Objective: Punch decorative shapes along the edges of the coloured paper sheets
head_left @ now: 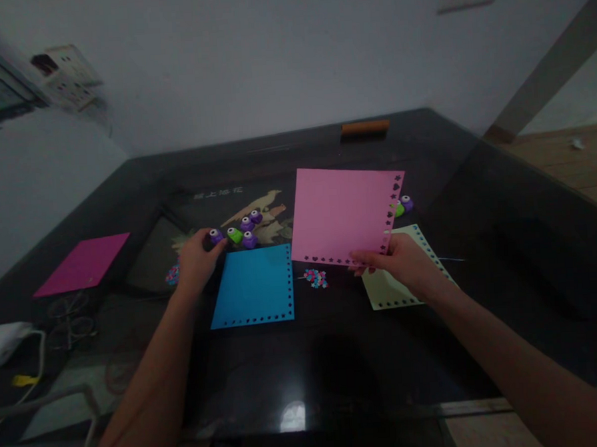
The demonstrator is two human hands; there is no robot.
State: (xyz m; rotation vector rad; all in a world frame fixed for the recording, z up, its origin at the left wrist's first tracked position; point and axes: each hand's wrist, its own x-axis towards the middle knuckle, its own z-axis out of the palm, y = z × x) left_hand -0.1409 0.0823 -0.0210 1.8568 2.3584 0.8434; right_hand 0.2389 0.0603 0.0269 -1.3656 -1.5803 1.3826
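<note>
Pink paper sheet (346, 211), tilted up above the dark glossy tabletop (335, 355) right of centre, with shaped holes punched along its right and lower edges. From left to right: a white plastic device (3, 344) at the table's edge; a magenta paper sheet (88, 262), lying flat; a small heap of coloured confetti (172, 275), partly hidden by the left hand (197, 261). Thumb and fingers of this hand are closed about a purple craft punch (216, 236); whether it is lifted cannot be told. Just beside it stand a green craft punch (235, 235) and three further purple punches (250, 239). Nearer the viewer lies a blue paper sheet (256, 286), punched along its right and lower edges, followed by a second confetti heap (315, 278). The right hand (399, 261) pinches the pink sheet at its lower right corner, thumb in front. Below this hand lies a pale green paper sheet (395, 293), partly covered; beyond, another green punch (399, 210) touches or nearly touches a purple one (406, 204).
</note>
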